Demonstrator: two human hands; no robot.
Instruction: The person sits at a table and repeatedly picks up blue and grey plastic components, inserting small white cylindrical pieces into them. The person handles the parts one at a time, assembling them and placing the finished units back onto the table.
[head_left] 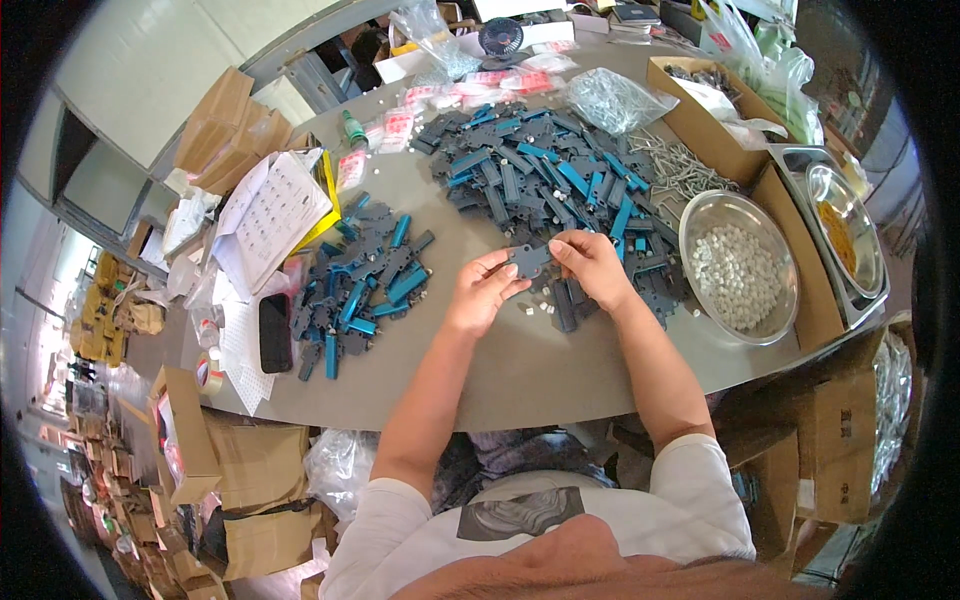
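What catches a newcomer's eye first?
A large heap of grey and blue parts in the middle of the table stands out first, with a smaller pile to its left. At the heap's near side, the left hand and right hand hold a grey piece. A metal bowl of small white pieces sits at right.

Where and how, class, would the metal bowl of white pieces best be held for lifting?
Probably pinch the metal bowl's rim from the near side: its round edge stands above the white pieces and faces the person there, while a cardboard wall crowds its right.
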